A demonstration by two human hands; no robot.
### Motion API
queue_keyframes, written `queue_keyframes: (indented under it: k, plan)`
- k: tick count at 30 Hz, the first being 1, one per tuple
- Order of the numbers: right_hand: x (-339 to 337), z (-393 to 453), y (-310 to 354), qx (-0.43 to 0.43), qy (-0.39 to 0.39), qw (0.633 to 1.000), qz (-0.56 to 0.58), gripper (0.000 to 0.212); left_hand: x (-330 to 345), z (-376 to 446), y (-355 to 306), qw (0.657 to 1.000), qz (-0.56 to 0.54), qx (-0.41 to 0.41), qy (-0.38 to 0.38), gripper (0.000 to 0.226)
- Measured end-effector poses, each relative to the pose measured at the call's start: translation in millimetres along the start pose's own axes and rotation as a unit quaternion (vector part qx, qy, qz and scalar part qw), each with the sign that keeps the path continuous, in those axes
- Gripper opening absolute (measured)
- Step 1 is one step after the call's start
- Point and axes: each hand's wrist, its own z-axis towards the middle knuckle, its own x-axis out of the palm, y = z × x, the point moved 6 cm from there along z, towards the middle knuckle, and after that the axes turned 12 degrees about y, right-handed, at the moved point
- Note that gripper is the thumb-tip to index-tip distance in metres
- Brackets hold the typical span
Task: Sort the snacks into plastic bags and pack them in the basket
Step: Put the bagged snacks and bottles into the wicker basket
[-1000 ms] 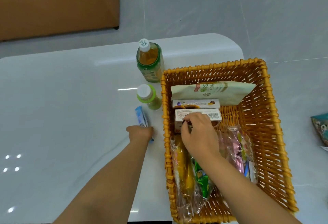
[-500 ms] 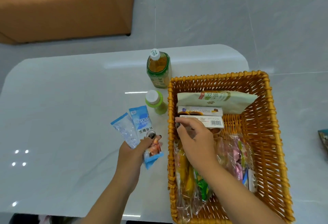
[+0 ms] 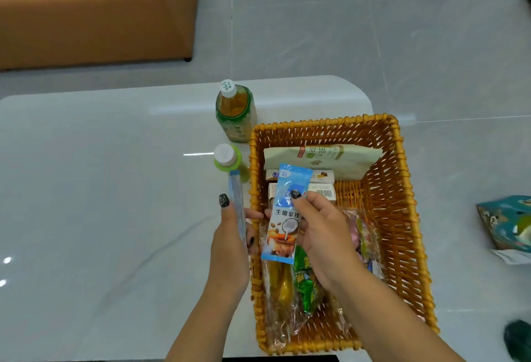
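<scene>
1. The right hand (image 3: 321,232) reaches over the woven yellow wicker basket (image 3: 402,218). Its thumb and fingers pinch a flat, shiny blue coffee packet (image 3: 287,215), which stands almost upright above the basket's left side.
2. The left hand (image 3: 230,235) is just outside the basket's left wall. Its fingers are wrapped round a second thin blue packet (image 3: 238,206), seen edge-on and pointing up.
3. The basket sits on the smooth, glossy white counter (image 3: 100,189). Inside it at the far end lies a pale green paper pouch (image 3: 321,157), then two small white boxes (image 3: 324,183).
4. At the near end are clear crinkly plastic bags of snacks (image 3: 287,290), with yellow, green and pink wrappers inside.
5. A tall plastic bottle of amber tea (image 3: 235,114) with a white cap stands just beside the basket's far left corner. A short green bottle (image 3: 228,160) with a white cap stands near it.
</scene>
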Motion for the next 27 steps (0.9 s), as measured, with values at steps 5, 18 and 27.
queue_keyframes:
  k: [5, 18, 27]
  plan:
    - [2, 3, 1, -0.007, -0.025, 1.0, -0.003, 0.019, -15, 10, -14, 0.995, 0.097, 0.038, -0.004, 0.019]
    - [20, 25, 7, -0.032, -0.026, 0.998, 0.053, 0.032, -34, 42, -46, 0.99, 0.107, 0.078, 0.045, 0.028]
    - [-28, 11, 38, -0.047, -0.027, 0.995, 0.079, 0.024, 9, 35, -36, 0.995, 0.05, 0.071, 0.048, 0.017]
